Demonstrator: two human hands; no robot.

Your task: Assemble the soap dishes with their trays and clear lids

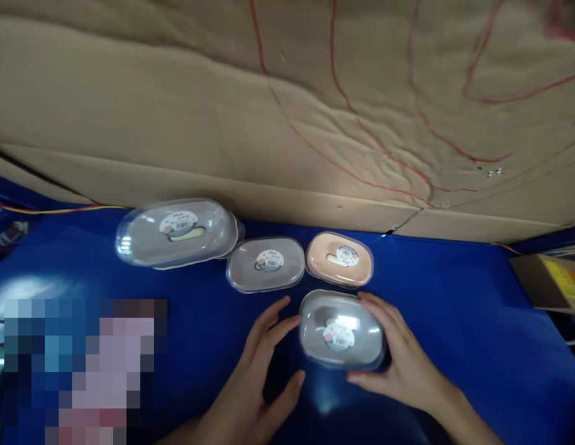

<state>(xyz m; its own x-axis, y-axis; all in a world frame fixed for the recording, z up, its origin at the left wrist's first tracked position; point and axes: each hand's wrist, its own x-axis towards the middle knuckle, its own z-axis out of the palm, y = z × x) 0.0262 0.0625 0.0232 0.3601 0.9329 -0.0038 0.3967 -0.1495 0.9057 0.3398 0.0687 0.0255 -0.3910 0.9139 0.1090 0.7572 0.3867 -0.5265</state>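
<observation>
A grey oval soap box (341,330) with a clear lid and a round label lies on the blue table cover (454,309). My right hand (402,358) curls around its right side, fingers on the far edge and thumb at the near edge. My left hand (262,371) is spread beside its left side, fingertips just touching or nearly touching the box. Behind it lie a second grey box (266,264) and a peach-coloured box (339,259).
A stack of larger grey boxes (176,233) sits at the back left. A crumpled cardboard sheet (287,105) with red lines stands behind the table. A brown carton (546,281) lies at the right edge. A blurred patch covers the lower left.
</observation>
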